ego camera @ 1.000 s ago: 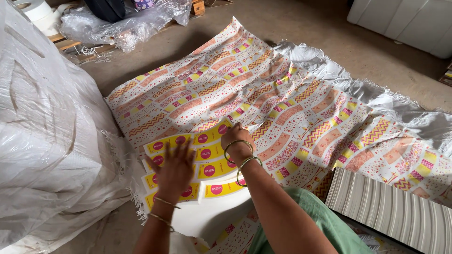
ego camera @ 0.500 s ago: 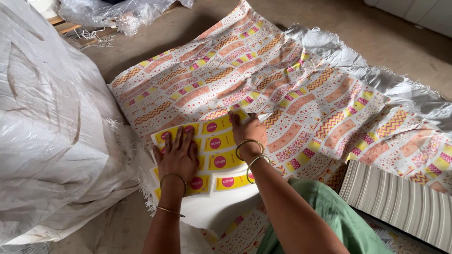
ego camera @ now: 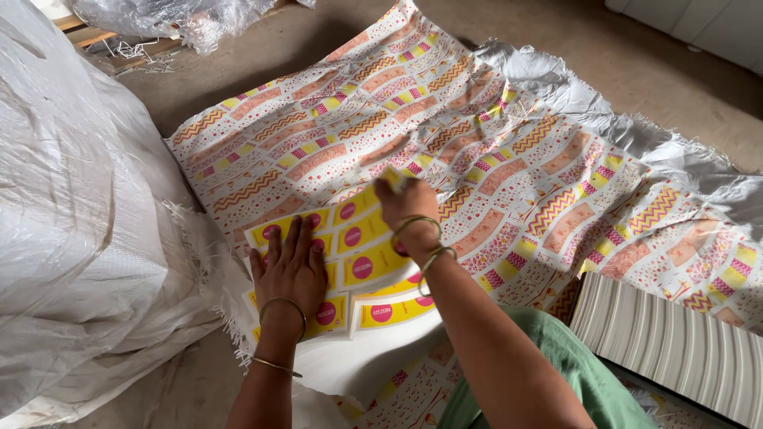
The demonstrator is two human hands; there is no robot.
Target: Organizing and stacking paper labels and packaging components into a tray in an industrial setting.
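Since half a second ago the right hand [ego camera: 407,208] has lifted the yellow label sheet [ego camera: 362,266] by its far corner, fingers pinched on it; left hand [ego camera: 292,266] flat, fingers spread, pinning the sheet's near-left part; patterned cloth [ego camera: 517,135] beyond.

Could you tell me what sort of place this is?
Probably a packaging or printing workshop floor: printed sheets spread on bare concrete, a big white woven sack, and a stack of flat card.

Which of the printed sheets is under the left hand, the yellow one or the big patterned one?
The yellow printed sheet with pink circles: the left hand lies flat on it. The patterned sheet, with zigzag bands, lies beneath and spreads beyond.
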